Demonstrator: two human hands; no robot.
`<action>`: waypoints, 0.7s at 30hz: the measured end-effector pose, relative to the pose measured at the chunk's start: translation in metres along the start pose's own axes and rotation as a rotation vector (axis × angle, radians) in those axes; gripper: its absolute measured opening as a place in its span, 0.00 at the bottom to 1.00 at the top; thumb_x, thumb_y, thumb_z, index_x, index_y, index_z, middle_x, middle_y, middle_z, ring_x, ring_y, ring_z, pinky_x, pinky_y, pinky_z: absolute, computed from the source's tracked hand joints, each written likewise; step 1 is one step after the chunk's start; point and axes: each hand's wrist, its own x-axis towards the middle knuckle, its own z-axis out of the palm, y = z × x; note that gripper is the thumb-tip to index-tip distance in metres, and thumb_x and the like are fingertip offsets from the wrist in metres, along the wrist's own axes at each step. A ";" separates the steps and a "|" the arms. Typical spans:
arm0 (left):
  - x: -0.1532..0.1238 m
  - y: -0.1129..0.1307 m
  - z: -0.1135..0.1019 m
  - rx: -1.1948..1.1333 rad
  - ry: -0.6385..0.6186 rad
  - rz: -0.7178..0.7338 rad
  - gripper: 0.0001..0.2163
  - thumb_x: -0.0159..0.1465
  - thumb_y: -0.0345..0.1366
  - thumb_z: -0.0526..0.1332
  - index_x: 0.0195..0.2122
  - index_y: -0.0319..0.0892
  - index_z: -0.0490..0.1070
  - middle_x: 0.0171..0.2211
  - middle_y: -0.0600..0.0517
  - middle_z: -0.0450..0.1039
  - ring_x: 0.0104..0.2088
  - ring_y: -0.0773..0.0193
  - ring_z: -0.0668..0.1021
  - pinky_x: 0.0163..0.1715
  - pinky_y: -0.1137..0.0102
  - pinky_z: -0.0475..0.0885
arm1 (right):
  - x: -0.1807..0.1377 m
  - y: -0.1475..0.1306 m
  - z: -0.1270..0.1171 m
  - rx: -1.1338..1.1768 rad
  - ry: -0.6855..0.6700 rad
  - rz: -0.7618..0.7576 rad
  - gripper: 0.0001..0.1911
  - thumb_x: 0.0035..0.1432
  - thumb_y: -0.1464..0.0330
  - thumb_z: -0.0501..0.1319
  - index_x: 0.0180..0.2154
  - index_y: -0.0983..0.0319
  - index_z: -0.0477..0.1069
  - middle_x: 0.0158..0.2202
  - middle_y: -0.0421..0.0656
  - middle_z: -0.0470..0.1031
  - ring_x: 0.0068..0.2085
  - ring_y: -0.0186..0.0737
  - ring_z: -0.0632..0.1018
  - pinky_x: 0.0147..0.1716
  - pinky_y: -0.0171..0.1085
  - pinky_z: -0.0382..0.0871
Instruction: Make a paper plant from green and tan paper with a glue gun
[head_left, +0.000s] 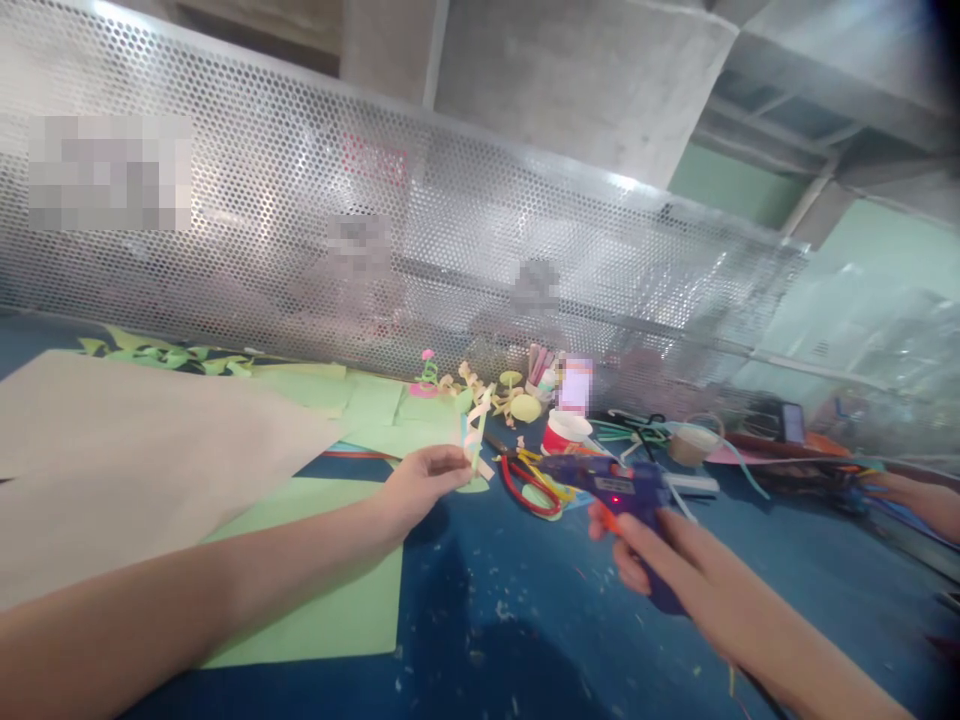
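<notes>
My left hand (420, 485) pinches a small paper strip craft piece (477, 430), pale green and pink, and holds it upright above the blue table (525, 610). My right hand (660, 555) grips a purple hot glue gun (622, 488) with a red light lit on its side. The gun's nozzle points left toward the paper piece, a short gap away. Both forearms reach in from the lower edge of the view.
Large beige paper (135, 450) and green sheets (330, 610) lie at left. Red-handled scissors (525, 485), a red and white cup (564, 432), a tape roll (694, 442), paper flowers (517, 400) and scraps crowd the back. A perforated metal screen (375, 230) rises behind. Another person's arm (926, 500) shows at right.
</notes>
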 end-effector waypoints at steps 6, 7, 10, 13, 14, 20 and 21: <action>0.003 -0.004 -0.002 0.036 -0.016 0.050 0.10 0.52 0.41 0.62 0.31 0.41 0.73 0.31 0.52 0.73 0.34 0.64 0.73 0.39 0.70 0.63 | 0.011 -0.021 0.037 -0.019 -0.023 -0.033 0.22 0.58 0.53 0.44 0.29 0.62 0.66 0.19 0.37 0.64 0.23 0.33 0.68 0.24 0.32 0.60; 0.003 -0.005 -0.002 0.033 -0.017 0.057 0.10 0.52 0.41 0.62 0.31 0.41 0.73 0.31 0.52 0.73 0.33 0.64 0.73 0.39 0.71 0.63 | 0.012 -0.020 0.040 -0.025 -0.025 -0.036 0.22 0.58 0.53 0.44 0.29 0.62 0.66 0.20 0.37 0.65 0.23 0.33 0.68 0.24 0.32 0.60; 0.004 -0.006 -0.003 0.016 -0.019 0.065 0.09 0.52 0.40 0.63 0.29 0.41 0.73 0.29 0.53 0.72 0.32 0.65 0.72 0.37 0.72 0.63 | 0.013 -0.018 0.045 -0.026 -0.028 -0.056 0.22 0.59 0.53 0.44 0.29 0.62 0.66 0.20 0.37 0.65 0.24 0.34 0.68 0.25 0.33 0.60; 0.005 -0.008 -0.004 0.019 -0.006 0.053 0.09 0.51 0.40 0.63 0.29 0.41 0.72 0.28 0.54 0.72 0.32 0.65 0.72 0.37 0.72 0.62 | 0.011 -0.017 0.044 -0.038 0.000 -0.058 0.23 0.59 0.52 0.44 0.29 0.62 0.65 0.21 0.38 0.66 0.25 0.34 0.69 0.27 0.34 0.60; 0.005 -0.008 -0.004 0.024 0.001 0.049 0.09 0.51 0.40 0.63 0.30 0.41 0.72 0.29 0.54 0.72 0.32 0.65 0.72 0.37 0.71 0.62 | 0.010 -0.018 0.043 -0.049 0.012 -0.053 0.23 0.59 0.52 0.44 0.29 0.61 0.65 0.21 0.38 0.66 0.26 0.34 0.69 0.28 0.34 0.60; 0.004 -0.005 -0.002 0.044 0.018 0.033 0.10 0.51 0.40 0.63 0.31 0.41 0.72 0.29 0.54 0.72 0.33 0.65 0.71 0.38 0.71 0.62 | 0.008 -0.019 0.041 -0.073 0.002 -0.060 0.23 0.59 0.52 0.44 0.28 0.61 0.65 0.22 0.39 0.67 0.26 0.35 0.69 0.29 0.35 0.60; 0.003 -0.004 -0.002 0.046 0.006 0.032 0.09 0.51 0.40 0.63 0.30 0.41 0.72 0.29 0.54 0.72 0.33 0.65 0.71 0.37 0.72 0.62 | 0.009 -0.018 0.042 -0.074 -0.002 -0.068 0.22 0.59 0.52 0.44 0.28 0.61 0.65 0.22 0.39 0.67 0.26 0.35 0.69 0.29 0.35 0.61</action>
